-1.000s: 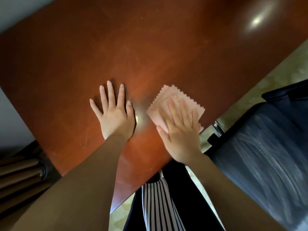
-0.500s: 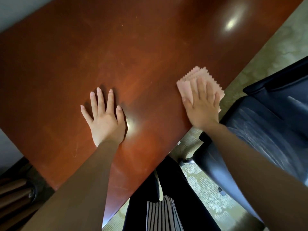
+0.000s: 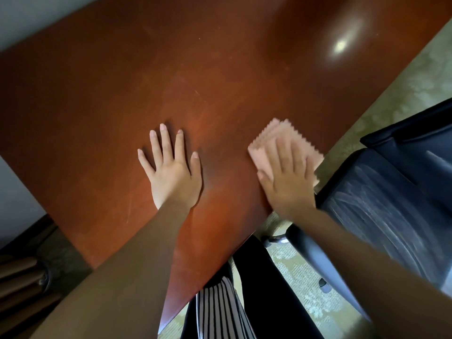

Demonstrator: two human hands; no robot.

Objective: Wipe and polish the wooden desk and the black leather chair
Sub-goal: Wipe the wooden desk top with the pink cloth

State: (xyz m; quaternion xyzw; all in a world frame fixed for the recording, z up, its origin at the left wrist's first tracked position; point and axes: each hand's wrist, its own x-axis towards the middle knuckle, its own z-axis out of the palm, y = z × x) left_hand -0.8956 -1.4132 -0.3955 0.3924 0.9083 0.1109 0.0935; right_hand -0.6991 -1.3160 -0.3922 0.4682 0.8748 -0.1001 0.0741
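Sliding back along the chair-side edge, the right hand (image 3: pixel 288 182) has brought the pink zigzag-edged cloth (image 3: pixel 269 133) nearer the left hand (image 3: pixel 172 177), which stays flat, fingers spread, on the wooden desk (image 3: pixel 171 69). Straight right-hand fingers press the cloth down, and one cloth corner overhangs that edge, just beside the black leather chair (image 3: pixel 391 216). Open wood lies ahead and leftward, room enough, I'd judge, for the next stroke.

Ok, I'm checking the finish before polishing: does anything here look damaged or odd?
Pale streaks smear the black chair seat, and a thin light scratch marks the wooden desk near its left edge.
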